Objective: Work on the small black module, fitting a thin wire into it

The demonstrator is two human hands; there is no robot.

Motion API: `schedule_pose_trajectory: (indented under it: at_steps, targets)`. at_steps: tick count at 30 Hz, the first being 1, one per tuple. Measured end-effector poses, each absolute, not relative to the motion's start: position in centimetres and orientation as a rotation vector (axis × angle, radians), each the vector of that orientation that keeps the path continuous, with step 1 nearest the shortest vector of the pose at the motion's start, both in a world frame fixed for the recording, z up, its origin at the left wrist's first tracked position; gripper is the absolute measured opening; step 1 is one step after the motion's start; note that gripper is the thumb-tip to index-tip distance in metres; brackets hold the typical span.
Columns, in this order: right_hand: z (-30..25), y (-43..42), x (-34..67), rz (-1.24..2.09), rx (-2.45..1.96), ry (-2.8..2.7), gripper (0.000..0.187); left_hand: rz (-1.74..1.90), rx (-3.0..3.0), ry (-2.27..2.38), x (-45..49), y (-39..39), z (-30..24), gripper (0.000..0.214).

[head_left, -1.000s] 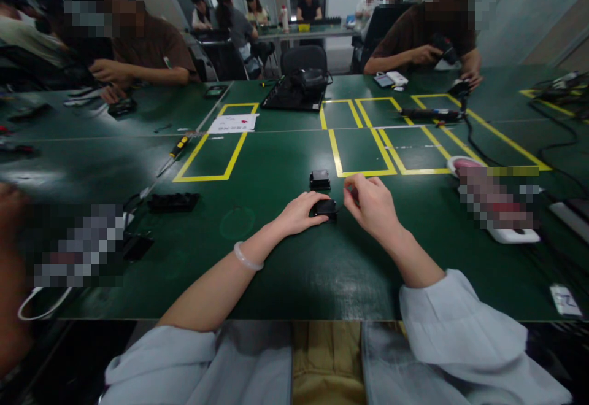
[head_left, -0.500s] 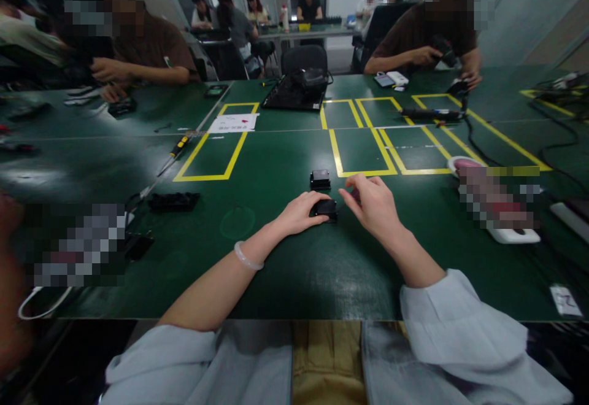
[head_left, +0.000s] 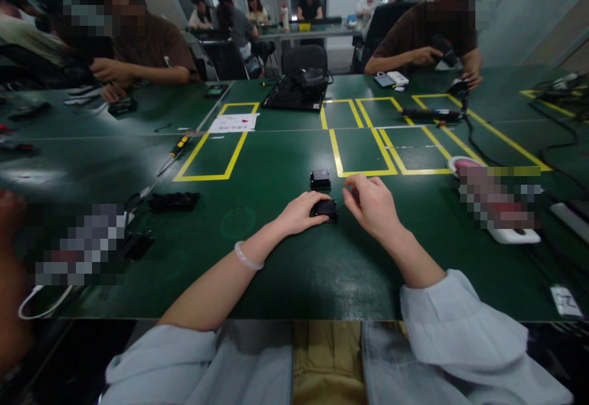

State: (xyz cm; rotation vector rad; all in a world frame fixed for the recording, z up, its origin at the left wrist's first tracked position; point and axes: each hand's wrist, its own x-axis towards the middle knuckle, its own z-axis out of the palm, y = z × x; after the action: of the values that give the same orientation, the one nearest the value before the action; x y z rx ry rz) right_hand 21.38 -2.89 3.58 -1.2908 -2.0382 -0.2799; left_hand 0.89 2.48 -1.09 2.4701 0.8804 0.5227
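My left hand rests on the green table with thumb and fingers closed around a small black box-shaped part. Just beyond it lies a second small black part, which neither hand touches. My right hand hovers to the right of the held part, a short gap away. Its fingers are curled in toward the thumb as in a pinch; whatever may be between them is hidden.
Yellow tape rectangles mark the green table. A screwdriver, a black strip-like part and a paper sheet lie to the left. At the right is a white-cased device. Two co-workers sit opposite.
My right hand's fingertips have drawn slightly to the right and curled in more. My left hand and the black part under it stay where they were.
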Motion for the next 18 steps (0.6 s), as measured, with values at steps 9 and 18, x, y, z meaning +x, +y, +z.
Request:
schedule_pose_trajectory:
  at_steps: [9,18]
  targets:
    - [3.64,-3.03,21.38,-0.269,-1.292,-2.015,0.013,0.502,2.466,0.886,0.96,2.43,-0.77,0.040]
    - [3.28,-2.85,21.34,-0.278,-1.292,-2.009,0.011,0.488,2.474,0.887,0.98,2.40,-0.84,0.040]
